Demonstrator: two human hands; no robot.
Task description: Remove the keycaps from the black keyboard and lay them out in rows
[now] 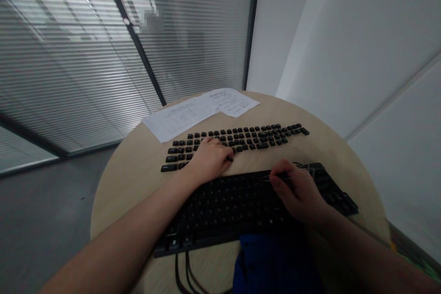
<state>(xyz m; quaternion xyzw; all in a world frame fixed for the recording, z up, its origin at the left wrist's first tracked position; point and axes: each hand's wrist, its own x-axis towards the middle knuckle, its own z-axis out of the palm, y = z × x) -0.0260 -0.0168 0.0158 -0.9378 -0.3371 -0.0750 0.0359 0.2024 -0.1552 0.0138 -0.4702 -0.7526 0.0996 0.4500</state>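
A black keyboard point(234, 200) lies slightly slanted across the near part of the round table, most of its keycaps off. Beyond it, loose black keycaps point(246, 136) are laid out in rows. My left hand point(212, 160) rests at the front of these rows, fingers curled down around a dark keycap point(229, 159) at their tips. Over the right half of the keyboard, my right hand point(298, 190) is closed on a thin wire keycap puller point(311, 171). Its wire ends stick out on both sides of the fist; the fingers hide its middle.
Printed paper sheets point(186, 117) lie at the table's point(324, 140) far edge. Black cables point(188, 271) hang near the keyboard's front left. Blue cloth point(272, 262) covers the near edge. Blinds point(193, 32) and a white wall point(361, 46) stand behind the table.
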